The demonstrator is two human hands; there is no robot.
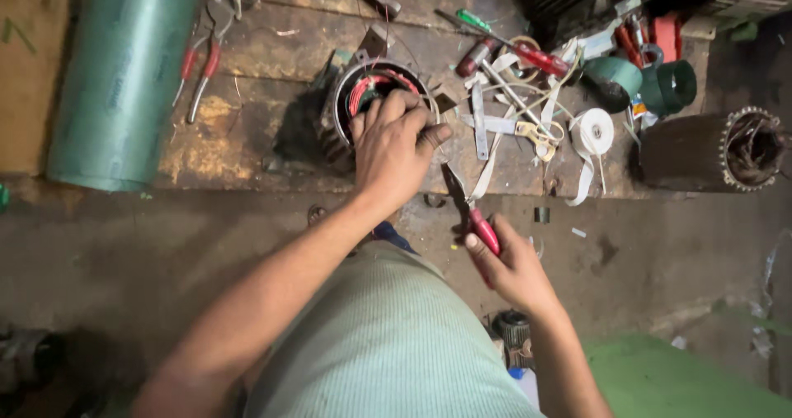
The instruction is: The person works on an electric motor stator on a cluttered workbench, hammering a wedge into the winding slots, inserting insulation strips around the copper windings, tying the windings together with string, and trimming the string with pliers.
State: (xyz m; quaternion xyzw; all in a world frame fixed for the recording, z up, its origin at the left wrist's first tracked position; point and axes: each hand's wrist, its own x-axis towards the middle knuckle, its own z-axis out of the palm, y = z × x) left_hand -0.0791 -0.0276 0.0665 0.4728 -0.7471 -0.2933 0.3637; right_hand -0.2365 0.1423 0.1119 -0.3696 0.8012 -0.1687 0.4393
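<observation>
While the left hand (pixel 396 141) clamps the round metal motor stator (pixel 375 96), the right hand (pixel 511 265), gripping red-handled pliers (pixel 472 212), could probably nick its red windings.

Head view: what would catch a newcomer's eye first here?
At the centre of the wooden bench, the left hand presses on a round motor stator with red windings. Just below, off the bench edge, the right hand grips red-handled pliers. A large green roll lies at far left, and a clutter of tools and white tape sits to the right.
</observation>
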